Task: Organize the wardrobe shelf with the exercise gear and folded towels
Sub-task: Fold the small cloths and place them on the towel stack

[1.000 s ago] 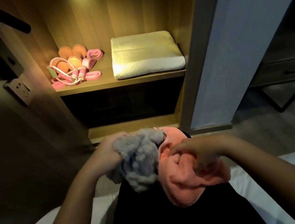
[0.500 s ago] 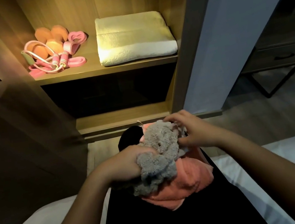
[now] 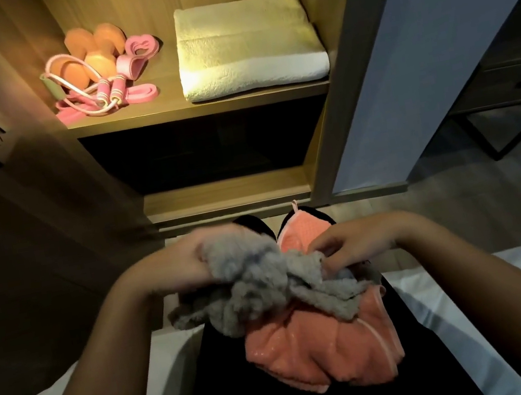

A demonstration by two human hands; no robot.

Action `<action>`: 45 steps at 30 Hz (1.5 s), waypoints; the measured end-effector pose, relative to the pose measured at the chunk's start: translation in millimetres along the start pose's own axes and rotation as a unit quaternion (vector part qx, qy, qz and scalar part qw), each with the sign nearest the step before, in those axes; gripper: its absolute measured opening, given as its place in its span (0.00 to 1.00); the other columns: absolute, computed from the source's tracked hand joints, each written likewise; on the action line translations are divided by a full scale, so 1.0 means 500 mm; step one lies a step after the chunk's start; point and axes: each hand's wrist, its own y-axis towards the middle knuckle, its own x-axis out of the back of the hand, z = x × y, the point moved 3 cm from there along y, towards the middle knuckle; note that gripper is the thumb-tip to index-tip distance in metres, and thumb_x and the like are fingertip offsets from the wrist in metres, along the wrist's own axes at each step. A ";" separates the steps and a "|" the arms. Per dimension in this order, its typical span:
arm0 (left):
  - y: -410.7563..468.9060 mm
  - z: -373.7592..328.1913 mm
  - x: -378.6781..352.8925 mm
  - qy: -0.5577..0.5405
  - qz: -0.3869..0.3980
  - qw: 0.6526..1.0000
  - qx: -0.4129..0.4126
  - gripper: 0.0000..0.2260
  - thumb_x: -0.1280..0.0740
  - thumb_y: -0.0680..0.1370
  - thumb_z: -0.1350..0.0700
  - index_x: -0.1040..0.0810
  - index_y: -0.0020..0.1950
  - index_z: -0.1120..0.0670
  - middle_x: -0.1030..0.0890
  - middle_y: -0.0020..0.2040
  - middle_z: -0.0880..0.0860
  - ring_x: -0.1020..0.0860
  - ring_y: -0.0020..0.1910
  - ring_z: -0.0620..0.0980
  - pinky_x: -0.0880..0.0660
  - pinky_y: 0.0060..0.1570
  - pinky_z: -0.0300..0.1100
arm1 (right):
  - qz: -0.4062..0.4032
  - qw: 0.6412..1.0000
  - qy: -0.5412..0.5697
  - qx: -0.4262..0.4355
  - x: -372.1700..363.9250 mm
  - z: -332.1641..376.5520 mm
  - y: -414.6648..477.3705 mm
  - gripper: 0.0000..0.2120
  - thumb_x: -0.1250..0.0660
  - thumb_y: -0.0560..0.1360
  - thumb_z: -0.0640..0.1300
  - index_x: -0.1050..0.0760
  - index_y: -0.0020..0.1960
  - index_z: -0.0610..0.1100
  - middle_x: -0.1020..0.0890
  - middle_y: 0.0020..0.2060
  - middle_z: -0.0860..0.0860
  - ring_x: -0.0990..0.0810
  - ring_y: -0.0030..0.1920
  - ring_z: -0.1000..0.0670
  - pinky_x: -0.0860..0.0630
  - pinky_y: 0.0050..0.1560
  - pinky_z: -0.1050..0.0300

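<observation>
Two hands: left hand [image 3: 177,269] and right hand [image 3: 356,243] each clutch the grey towel [image 3: 261,289], bunched on top of the pink towel [image 3: 323,346].
Risk: tugging could drag the pink towel floorward.

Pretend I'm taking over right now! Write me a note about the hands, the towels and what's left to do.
Hands: the left hand grips the crumpled grey towel; the right hand pinches its other end.
Where: the grey towel lies over the coral towel on the lap, both unfolded.
Done: the white towel sits folded on the right of the shelf; the dumbbells and jump rope are on its left.
Left: fold the grey and coral towels and put them on the shelf.
</observation>
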 end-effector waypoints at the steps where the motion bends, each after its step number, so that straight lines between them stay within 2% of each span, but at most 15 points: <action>1: -0.006 -0.007 0.015 -0.064 -0.062 0.996 -0.022 0.28 0.25 0.69 0.42 0.22 0.62 0.58 0.18 0.55 0.52 0.21 0.57 0.47 0.25 0.57 0.41 | 0.004 1.000 0.001 -0.006 0.006 -0.004 -0.002 0.11 0.31 0.71 0.57 0.20 0.53 0.58 0.17 0.53 0.53 0.19 0.55 0.52 0.23 0.59 0.48; 4: -0.011 -0.027 0.047 -0.194 -0.202 0.957 -0.079 0.20 0.19 0.54 0.47 0.14 0.44 0.43 0.16 0.39 0.44 0.18 0.41 0.38 0.23 0.40 0.31 | 0.025 0.999 -0.027 -0.022 0.004 -0.009 0.010 0.06 0.30 0.75 0.51 0.20 0.52 0.56 0.16 0.51 0.56 0.19 0.53 0.55 0.23 0.59 0.54; 6: -0.002 -0.037 0.056 -0.217 -0.256 0.938 -0.084 0.19 0.20 0.50 0.53 0.14 0.38 0.41 0.16 0.36 0.43 0.18 0.38 0.38 0.23 0.38 0.31 | 0.040 0.998 -0.041 -0.029 -0.002 -0.010 0.025 0.04 0.30 0.75 0.49 0.21 0.50 0.54 0.17 0.42 0.61 0.20 0.44 0.60 0.24 0.49 0.60; 10: 0.028 -0.063 0.063 -0.233 -0.293 0.925 -0.072 0.15 0.27 0.57 0.61 0.14 0.39 0.44 0.16 0.37 0.43 0.18 0.40 0.39 0.23 0.40 0.31 | 0.049 0.997 -0.055 -0.033 0.002 0.002 0.029 0.06 0.31 0.77 0.48 0.25 0.42 0.55 0.22 0.26 0.65 0.25 0.28 0.64 0.31 0.34 0.68; 13: 0.046 -0.061 0.068 -0.247 -0.330 0.910 -0.044 0.21 0.29 0.57 0.55 0.22 0.49 0.48 0.15 0.40 0.44 0.17 0.43 0.43 0.21 0.43 0.39 | 0.028 0.998 -0.050 -0.007 0.008 0.015 0.017 0.08 0.29 0.75 0.49 0.26 0.53 0.55 0.19 0.41 0.63 0.21 0.42 0.63 0.26 0.44 0.65; 16: 0.063 -0.058 0.074 -0.223 -0.349 0.910 0.002 0.21 0.29 0.59 0.52 0.23 0.51 0.49 0.16 0.40 0.45 0.17 0.44 0.46 0.22 0.42 0.42 | -0.045 0.998 -0.016 0.035 0.026 0.029 0.002 0.29 0.27 0.72 0.51 0.34 0.69 0.56 0.22 0.58 0.57 0.22 0.56 0.57 0.23 0.57 0.56; 19: 0.073 -0.063 0.094 -0.217 -0.423 0.879 0.049 0.20 0.30 0.69 0.52 0.25 0.59 0.56 0.18 0.43 0.48 0.18 0.45 0.48 0.25 0.37 0.41 | -0.010 0.995 -0.066 0.072 0.010 0.055 0.000 0.23 0.30 0.76 0.45 0.30 0.69 0.53 0.23 0.61 0.56 0.24 0.54 0.60 0.25 0.58 0.59; 22: 0.067 -0.070 0.129 -0.245 -0.531 0.810 0.039 0.10 0.34 0.77 0.53 0.26 0.58 0.53 0.20 0.45 0.49 0.20 0.44 0.47 0.27 0.37 0.40 | 0.096 0.988 -0.106 0.051 -0.032 0.072 0.012 0.19 0.32 0.78 0.40 0.26 0.68 0.48 0.23 0.49 0.73 0.27 0.45 0.70 0.33 0.48 0.75; 25: 0.090 -0.074 0.118 -0.152 -0.478 0.863 0.059 0.04 0.34 0.78 0.54 0.22 0.52 0.49 0.17 0.45 0.48 0.18 0.45 0.47 0.22 0.42 0.42 | 0.084 0.989 -0.082 0.085 -0.034 0.078 0.019 0.20 0.33 0.78 0.42 0.27 0.70 0.50 0.25 0.58 0.67 0.28 0.55 0.69 0.33 0.56 0.71; 29: 0.125 -0.033 0.083 -0.061 -0.404 0.908 0.093 0.05 0.32 0.75 0.51 0.22 0.50 0.45 0.17 0.50 0.47 0.18 0.51 0.47 0.23 0.57 0.52 | -0.002 0.995 -0.009 0.100 0.009 0.068 0.006 0.16 0.33 0.79 0.45 0.23 0.67 0.47 0.18 0.53 0.62 0.20 0.53 0.60 0.25 0.55 0.62; 31: 0.143 -0.018 0.071 -0.040 -0.389 0.914 0.108 0.03 0.32 0.76 0.50 0.23 0.49 0.44 0.17 0.49 0.46 0.19 0.50 0.47 0.23 0.55 0.48 | -0.070 0.991 0.006 0.111 0.032 0.061 0.003 0.16 0.33 0.79 0.47 0.23 0.66 0.47 0.17 0.54 0.51 0.18 0.50 0.51 0.21 0.50 0.57; 35: 0.174 -0.010 0.067 -0.089 -0.399 0.905 0.118 0.08 0.32 0.76 0.46 0.23 0.53 0.46 0.18 0.50 0.46 0.20 0.50 0.46 0.25 0.51 0.42 | -0.210 0.964 0.113 0.122 0.071 0.064 0.017 0.22 0.27 0.72 0.54 0.27 0.62 0.48 0.19 0.52 0.46 0.18 0.51 0.45 0.21 0.54 0.43; 40: 0.227 -0.007 0.073 -0.188 -0.397 0.888 0.138 0.18 0.31 0.75 0.42 0.25 0.60 0.50 0.19 0.54 0.49 0.20 0.52 0.49 0.24 0.57 0.45 | -0.282 0.939 0.146 0.133 0.094 0.111 0.048 0.23 0.27 0.73 0.52 0.31 0.62 0.48 0.20 0.53 0.52 0.19 0.50 0.55 0.20 0.51 0.56; 43: 0.246 -0.016 0.094 -0.190 -0.365 0.901 0.140 0.15 0.31 0.75 0.43 0.24 0.57 0.49 0.18 0.53 0.49 0.19 0.51 0.48 0.23 0.54 0.45 | -0.395 0.905 0.099 0.120 0.135 0.119 0.063 0.04 0.32 0.76 0.42 0.25 0.49 0.44 0.19 0.42 0.50 0.20 0.43 0.51 0.23 0.45 0.48; 45: 0.250 -0.025 0.122 -0.159 -0.359 0.911 0.127 0.13 0.30 0.75 0.44 0.23 0.55 0.49 0.18 0.51 0.47 0.20 0.48 0.44 0.24 0.46 0.40 | -0.432 0.888 0.114 0.106 0.174 0.113 0.059 0.05 0.34 0.76 0.39 0.25 0.42 0.47 0.21 0.37 0.51 0.21 0.38 0.52 0.24 0.39 0.52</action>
